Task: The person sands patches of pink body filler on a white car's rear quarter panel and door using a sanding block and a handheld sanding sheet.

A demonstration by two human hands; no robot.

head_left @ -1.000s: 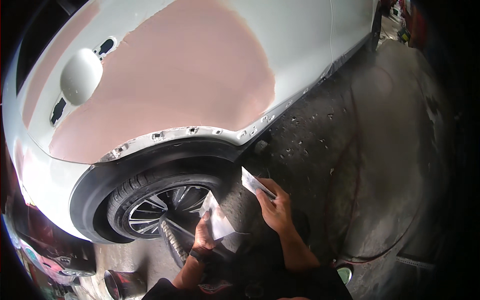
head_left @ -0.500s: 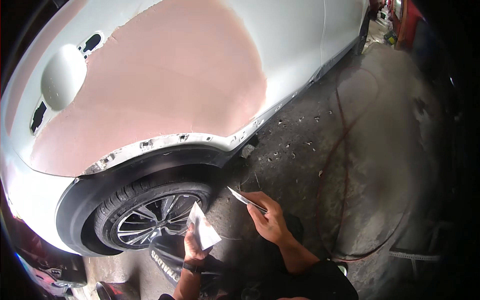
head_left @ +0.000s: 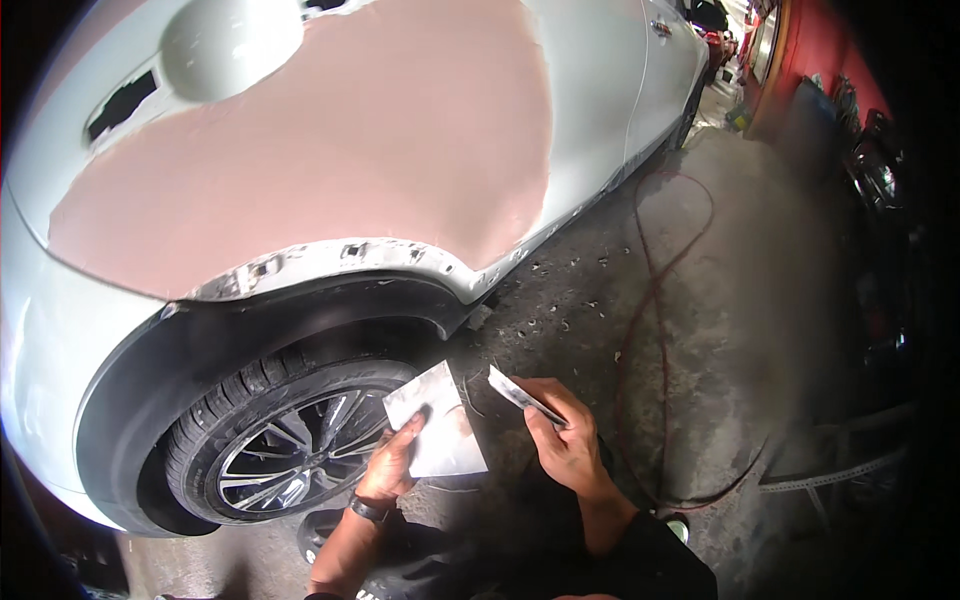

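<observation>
My left hand [head_left: 390,466] grips a flat white sheet [head_left: 446,432], its thumb lying on the sheet's smudged face. The fingers behind the sheet are hidden. To its right, my right hand [head_left: 566,442] pinches a thin, flat white piece [head_left: 522,394] seen almost edge-on; whether it is folded paper or a stiff blade I cannot tell. A small gap separates the two pieces. Beyond my hands stands a white car's rear side panel [head_left: 590,90], with a broad patch of smooth pinkish filler [head_left: 370,150] above the wheel arch. Neither hand touches the car.
Just left of my left hand is the car's wheel [head_left: 300,450], under the black arch trim [head_left: 130,400]. A red hose [head_left: 660,300] loops over the grey concrete floor at the right. Small bits of debris [head_left: 565,325] lie beside the sill. A perforated metal strip [head_left: 830,474] lies lower right.
The view has shifted, so the car panel sits higher. My left hand has raised its sheet and turned it more face-on. My right hand still holds its thin piece, slightly further right.
</observation>
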